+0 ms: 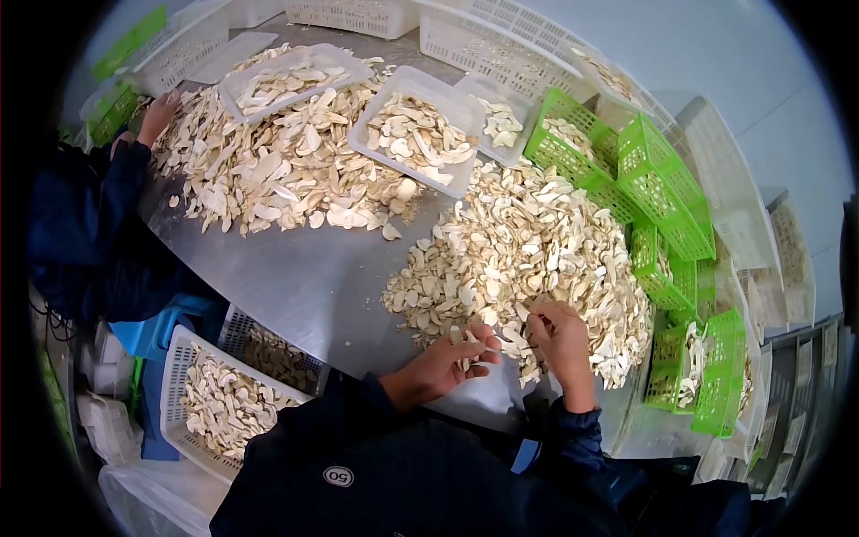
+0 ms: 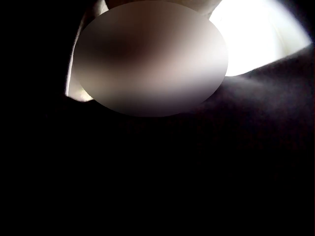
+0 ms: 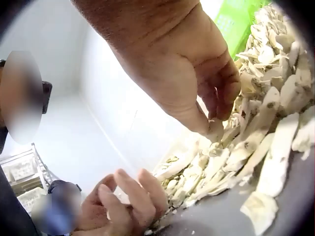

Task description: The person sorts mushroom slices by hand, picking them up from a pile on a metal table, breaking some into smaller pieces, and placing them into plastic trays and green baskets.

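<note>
A broad heap of pale dried slices [image 1: 537,242] that look like mushroom lies on the metal table in the head view. At its near edge my left hand [image 1: 447,365] is turned palm up, its curled fingers and thumb holding a few pale slices [image 1: 464,350]. Just to the right, my right hand [image 1: 562,345] reaches down over the heap. The right wrist view has this right hand [image 3: 182,83] with thumb and fingertips pinched together at a slice, right against the heap. The left wrist view is mostly dark and blurred.
Green baskets [image 1: 667,192] line the heap's right side. Clear plastic trays [image 1: 416,130] of slices stand behind, beside a second heap [image 1: 277,170]. At the left, another person's hand [image 1: 159,116] reaches that heap. A white crate [image 1: 174,394] of slices stands below the table's edge [image 1: 224,291].
</note>
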`<state>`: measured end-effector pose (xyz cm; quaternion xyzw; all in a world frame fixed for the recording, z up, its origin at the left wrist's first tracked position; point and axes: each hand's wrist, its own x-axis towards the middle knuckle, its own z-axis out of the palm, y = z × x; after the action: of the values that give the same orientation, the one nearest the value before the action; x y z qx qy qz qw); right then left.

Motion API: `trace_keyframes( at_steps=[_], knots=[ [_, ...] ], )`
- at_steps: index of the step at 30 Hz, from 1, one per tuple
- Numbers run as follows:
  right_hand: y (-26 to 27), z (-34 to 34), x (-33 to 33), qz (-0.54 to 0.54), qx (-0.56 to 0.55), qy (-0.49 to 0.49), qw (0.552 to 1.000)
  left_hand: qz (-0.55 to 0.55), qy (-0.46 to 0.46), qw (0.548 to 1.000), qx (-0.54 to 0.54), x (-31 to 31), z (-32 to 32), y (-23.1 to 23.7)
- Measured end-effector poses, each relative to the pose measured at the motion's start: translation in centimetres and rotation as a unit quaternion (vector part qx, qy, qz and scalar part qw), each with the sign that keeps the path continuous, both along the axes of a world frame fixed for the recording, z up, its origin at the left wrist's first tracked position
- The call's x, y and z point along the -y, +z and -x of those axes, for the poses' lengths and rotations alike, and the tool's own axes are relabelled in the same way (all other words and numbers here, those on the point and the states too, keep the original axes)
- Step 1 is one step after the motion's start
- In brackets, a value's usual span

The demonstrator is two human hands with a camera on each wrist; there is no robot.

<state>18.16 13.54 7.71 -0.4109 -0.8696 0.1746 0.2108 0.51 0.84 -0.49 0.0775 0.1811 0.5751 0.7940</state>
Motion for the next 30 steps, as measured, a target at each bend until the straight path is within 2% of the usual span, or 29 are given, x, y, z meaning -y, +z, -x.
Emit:
trace_keyframes(
  at_steps=[3, 6, 7, 10, 11, 15, 18, 21, 24, 28, 29, 30],
  knots=[
    [0.6, -0.1, 0.5, 0.226, -0.058, -0.065, 0.970, 0.011, 0.011, 1.000, 0.005, -0.2, 0.1, 1.1],
    [1.6, -0.1, 1.4, 0.371, -0.161, 0.035, 0.914, 0.022, 0.030, 0.999, 0.006, -0.4, -0.4, 0.6],
    [1.4, -0.4, 1.4, 0.349, -0.154, 0.032, 0.924, 0.028, 0.037, 0.999, 0.002, -0.4, -0.5, 0.4],
    [2.4, 0.1, 1.5, 0.197, 0.003, -0.003, 0.980, 0.028, 0.023, 0.998, 0.052, -0.1, -0.2, 0.9],
    [2.9, 0.3, 1.8, 0.174, 0.056, 0.000, 0.983, 0.023, 0.017, 0.999, 0.039, -0.2, -0.3, 0.3],
    [0.7, -0.2, 1.8, 0.092, 0.140, 0.017, 0.986, -0.005, 0.006, 1.000, 0.027, -0.1, -0.2, -1.0],
    [0.8, -0.4, 1.5, 0.095, 0.100, 0.020, 0.990, -0.025, -0.008, 0.999, 0.024, -0.3, 0.0, -1.5],
    [2.6, -0.2, 2.0, 0.266, -0.017, 0.014, 0.964, 0.001, 0.008, 1.000, 0.012, 0.0, 0.0, -0.1],
    [3.3, -0.1, 2.0, 0.249, -0.096, 0.045, 0.963, 0.054, 0.030, 0.998, -0.001, 0.0, -0.4, 2.3],
    [2.6, 0.3, 1.8, 0.203, -0.024, 0.004, 0.979, 0.025, -0.005, 0.998, -0.055, 0.2, 0.0, 1.6],
    [2.5, 0.4, 2.3, 0.255, -0.037, -0.004, 0.966, 0.014, -0.013, 0.998, -0.061, 0.2, -0.1, 1.1],
    [2.7, 0.8, 2.7, 0.250, -0.037, 0.025, 0.967, 0.008, -0.021, 0.998, -0.067, 0.2, 0.0, 0.8]
  ],
)
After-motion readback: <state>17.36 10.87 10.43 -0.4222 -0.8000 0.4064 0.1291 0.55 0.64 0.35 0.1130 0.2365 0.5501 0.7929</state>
